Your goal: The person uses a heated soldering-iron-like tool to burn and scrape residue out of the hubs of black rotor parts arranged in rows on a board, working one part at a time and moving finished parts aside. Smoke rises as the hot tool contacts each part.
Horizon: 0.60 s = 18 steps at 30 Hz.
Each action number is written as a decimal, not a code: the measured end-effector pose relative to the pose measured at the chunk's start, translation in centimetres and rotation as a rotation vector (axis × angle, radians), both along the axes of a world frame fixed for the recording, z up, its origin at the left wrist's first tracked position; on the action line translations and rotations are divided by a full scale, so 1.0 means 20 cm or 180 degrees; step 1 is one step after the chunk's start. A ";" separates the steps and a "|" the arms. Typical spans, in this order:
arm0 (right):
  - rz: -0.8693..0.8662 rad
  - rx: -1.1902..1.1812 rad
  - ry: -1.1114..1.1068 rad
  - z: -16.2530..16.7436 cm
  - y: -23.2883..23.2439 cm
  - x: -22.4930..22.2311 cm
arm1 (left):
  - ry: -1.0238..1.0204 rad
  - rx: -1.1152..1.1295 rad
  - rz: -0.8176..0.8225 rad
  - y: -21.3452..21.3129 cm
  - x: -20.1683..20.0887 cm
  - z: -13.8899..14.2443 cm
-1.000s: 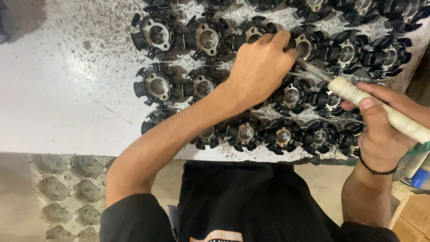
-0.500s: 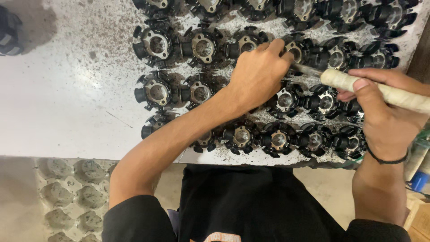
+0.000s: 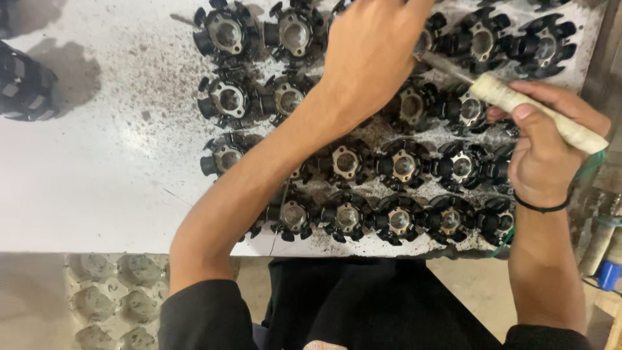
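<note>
resting tool [image 3: 538, 111] in right grip [image 3: 547, 162]

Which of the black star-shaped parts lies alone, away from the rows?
The black part at the far left edge of the white table. It lies by itself, with bare tabletop between it and the rows, where the others lie side by side.

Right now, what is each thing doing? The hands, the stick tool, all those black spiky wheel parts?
Left hand: reached across the table, resting over one black part, fingers curled.
Right hand: closed around the tool handle.
Tool: held slanted, its metal tip under the left hand.
Black round parts: lying flat in rows, hubs facing up.
White table: dusted with dark grit.
</note>
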State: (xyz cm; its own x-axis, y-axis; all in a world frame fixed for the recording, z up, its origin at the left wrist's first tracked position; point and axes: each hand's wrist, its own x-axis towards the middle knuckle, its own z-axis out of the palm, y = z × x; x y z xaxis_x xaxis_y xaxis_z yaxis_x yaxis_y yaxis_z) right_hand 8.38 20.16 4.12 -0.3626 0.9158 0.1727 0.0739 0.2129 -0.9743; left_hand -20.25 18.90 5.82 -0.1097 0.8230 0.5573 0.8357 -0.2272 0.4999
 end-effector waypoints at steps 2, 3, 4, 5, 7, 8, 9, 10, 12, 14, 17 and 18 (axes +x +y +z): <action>0.0044 0.0113 -0.0069 0.01 0.03 -0.03 | -0.0013 -0.0235 0.0086 0.01 0.01 -0.18; 0.0023 0.0147 -0.0038 0.01 0.04 -0.05 | -0.0086 -0.0291 0.0064 0.01 0.01 -0.27; -0.0007 0.0167 -0.0012 0.01 0.04 -0.06 | -0.0164 -0.0359 0.0033 0.01 0.02 -0.34; -0.0028 0.0165 0.0003 0.01 0.04 -0.08 | -0.0253 -0.0443 0.0009 0.00 0.02 -0.39; -0.0038 0.0145 0.0032 0.01 0.04 -0.09 | -0.0194 -0.0493 -0.0067 -0.01 0.03 -0.45; 0.0015 0.0139 -0.0125 0.01 0.04 -0.09 | -0.0149 -0.0495 -0.0105 0.00 0.03 -0.46; 0.0064 0.0144 -0.0278 0.02 0.05 -0.09 | -0.0148 -0.0534 -0.0109 0.01 0.03 -0.46; 0.0089 0.0125 -0.0426 0.03 0.05 -0.08 | -0.0151 -0.0579 -0.0114 0.01 0.04 -0.46; 0.0117 0.0067 -0.0721 0.05 0.06 -0.07 | -0.0160 -0.0583 -0.0170 0.02 0.04 -0.45; 0.0165 0.0039 -0.0907 0.09 0.08 -0.08 | -0.0164 -0.0480 -0.0262 0.02 0.04 -0.45; 0.0310 0.0025 -0.0940 0.12 0.12 -0.11 | -0.0071 -0.0579 -0.0243 0.02 0.06 -0.46; 0.0341 0.0003 -0.0891 0.13 0.15 -0.13 | -0.0084 -0.0628 -0.0252 0.03 0.07 -0.47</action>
State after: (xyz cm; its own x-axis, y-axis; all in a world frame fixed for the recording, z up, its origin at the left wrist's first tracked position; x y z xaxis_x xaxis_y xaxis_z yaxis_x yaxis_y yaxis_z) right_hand 5.74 23.24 6.79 -0.4908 0.8697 0.0532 0.3168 0.2350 -0.9189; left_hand -18.94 19.43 -3.57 -0.0526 0.9225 0.3825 0.8052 -0.1873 0.5627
